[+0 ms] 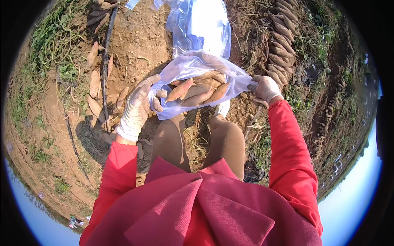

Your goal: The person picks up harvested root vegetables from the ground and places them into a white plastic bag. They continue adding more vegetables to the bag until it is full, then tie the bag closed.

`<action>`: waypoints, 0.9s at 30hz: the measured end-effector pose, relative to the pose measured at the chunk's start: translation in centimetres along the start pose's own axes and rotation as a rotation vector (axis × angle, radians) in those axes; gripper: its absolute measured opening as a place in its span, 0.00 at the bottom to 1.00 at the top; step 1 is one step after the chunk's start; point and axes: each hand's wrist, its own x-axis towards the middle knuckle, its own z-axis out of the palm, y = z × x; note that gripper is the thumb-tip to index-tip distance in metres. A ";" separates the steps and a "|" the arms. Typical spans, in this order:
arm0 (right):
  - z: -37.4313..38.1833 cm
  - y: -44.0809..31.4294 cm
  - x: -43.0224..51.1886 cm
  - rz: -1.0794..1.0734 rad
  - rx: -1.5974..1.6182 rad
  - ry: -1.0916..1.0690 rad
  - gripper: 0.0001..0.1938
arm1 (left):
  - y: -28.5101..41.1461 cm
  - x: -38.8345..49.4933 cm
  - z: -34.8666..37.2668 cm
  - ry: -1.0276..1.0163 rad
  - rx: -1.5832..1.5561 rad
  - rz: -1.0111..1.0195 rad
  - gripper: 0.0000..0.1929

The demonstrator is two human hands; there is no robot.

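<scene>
A clear plastic bag [237, 78] stands between and just beyond my feet, its mouth spread wide. Several sweet potatoes [197, 90] with reddish-brown skins lie inside it. My left hand [143, 98], in a soiled whitish glove, grips the left side of the bag's rim, fingers curled over the edge. On the opposite side, my right hand [264, 87], gloved too, pinches the rim and holds it out to the right. The bag's lower part is hidden.
More clear plastic bags [200, 27] lie beyond. A long row of sweet potatoes [280, 46] runs along the right. At left, loose sweet potatoes [94, 83] lie beside a dark drip hose [105, 61]. Cut vines [58, 40] cover soil farther left.
</scene>
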 end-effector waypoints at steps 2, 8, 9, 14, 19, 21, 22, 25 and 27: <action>-0.6 0.3 3.9 -0.029 0.196 0.165 0.15 | -0.1 1.1 0.6 0.026 0.001 0.007 0.39; -1.2 -3.0 -0.6 -0.104 0.865 -0.083 0.11 | -0.8 0.1 4.5 0.159 -0.016 0.081 0.42; -2.0 -3.5 -2.6 -0.208 0.767 -0.212 0.11 | -1.1 -0.7 5.4 0.149 -0.064 0.053 0.42; -8.3 -1.2 -3.7 -0.251 0.533 -0.560 0.15 | -4.0 -2.8 8.0 0.212 -0.168 0.222 0.41; -14.4 13.2 3.2 -0.253 0.308 0.177 0.16 | -5.4 -0.9 7.5 -0.031 -0.071 0.390 0.43; -14.9 21.2 3.8 0.110 0.023 0.392 0.18 | -7.1 0.7 7.0 -0.084 0.047 0.566 0.42; -13.9 25.3 3.9 0.166 -0.244 0.330 0.21 | -7.7 1.5 6.6 -0.098 -0.008 0.600 0.42; -10.2 35.6 3.4 0.333 -0.820 0.183 0.38 | -10.6 4.3 5.4 -0.076 -0.002 0.548 0.41; -7.7 39.7 4.6 0.120 -0.940 0.250 0.55 | -12.2 5.3 4.9 -0.063 -0.005 0.537 0.41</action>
